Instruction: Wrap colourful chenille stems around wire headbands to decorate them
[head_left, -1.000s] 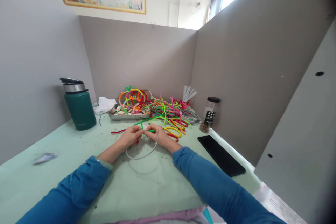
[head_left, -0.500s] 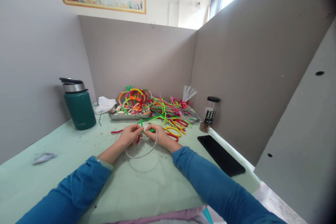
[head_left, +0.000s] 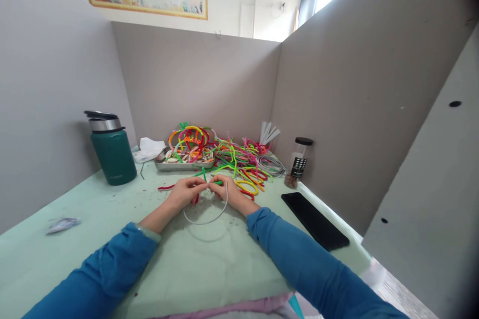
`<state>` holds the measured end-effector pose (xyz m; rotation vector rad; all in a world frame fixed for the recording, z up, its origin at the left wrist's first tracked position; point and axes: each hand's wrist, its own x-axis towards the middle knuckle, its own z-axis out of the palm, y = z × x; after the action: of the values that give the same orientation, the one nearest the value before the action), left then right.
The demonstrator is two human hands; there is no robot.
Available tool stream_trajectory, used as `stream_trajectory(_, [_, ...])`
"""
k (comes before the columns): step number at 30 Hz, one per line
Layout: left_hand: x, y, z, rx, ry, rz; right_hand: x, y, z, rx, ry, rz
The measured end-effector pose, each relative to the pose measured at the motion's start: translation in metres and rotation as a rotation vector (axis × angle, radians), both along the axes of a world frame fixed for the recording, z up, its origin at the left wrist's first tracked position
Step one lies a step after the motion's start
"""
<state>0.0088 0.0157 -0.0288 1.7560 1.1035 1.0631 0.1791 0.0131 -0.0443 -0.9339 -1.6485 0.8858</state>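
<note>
My left hand (head_left: 184, 193) and my right hand (head_left: 226, 192) meet above the table, fingertips nearly touching. Both pinch a green pipe cleaner (head_left: 204, 175), one end of which sticks up between them. From the hands a thin grey-white hoop (head_left: 204, 223) hangs in a curve over the table; its upper part is hidden by my fingers. Just below my left fingers a bit of red pipe cleaner (head_left: 195, 199) shows. Another red piece (head_left: 165, 188) lies left of my left hand. Yellow loops (head_left: 247, 187) rest to the right of my right hand.
Behind the hands stands a metal tray (head_left: 183, 165) of small pieces and colourful hoops, beside a heap of pipe cleaners (head_left: 239, 154) and coiled grey wire (head_left: 271, 165). A green bottle (head_left: 114, 157) is left; a jar (head_left: 299, 162) and a black phone (head_left: 315, 221) are right. Grey partitions surround the table.
Both hands have shifted slightly to the right and up, their fingertips closer together. The hanging hoop has moved a little right with them.
</note>
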Motion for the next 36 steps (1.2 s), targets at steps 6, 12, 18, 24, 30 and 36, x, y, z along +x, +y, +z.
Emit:
stream_trajectory(6, [-0.0003, 0.0023, -0.0003, 0.047, 0.054, -0.015, -0.0004, 0.0007, -0.0017, -0.013, 0.006, 0.004])
stream_trajectory(12, [0.0020, -0.0026, 0.0066, 0.088, 0.144, 0.076, -0.0011, 0.0015, -0.0030, 0.017, -0.031, 0.001])
stream_trajectory(18, [0.0002, 0.0014, 0.0030, 0.112, 0.221, 0.072, -0.0013, 0.0045, -0.0054, 0.036, -0.048, -0.014])
stream_trajectory(24, [-0.0010, 0.0044, 0.0000, 0.152, 0.214, 0.032, -0.0021, 0.0053, -0.0050, 0.048, -0.058, -0.027])
stream_trajectory(30, [-0.0018, 0.0045, -0.0001, 0.201, 0.262, 0.001, -0.0014, 0.0052, -0.0056, 0.024, -0.028, 0.017])
stream_trajectory(36, [-0.0029, 0.0041, 0.0021, 0.258, 0.314, 0.032, -0.0021, 0.0057, -0.0070, -0.038, 0.053, 0.092])
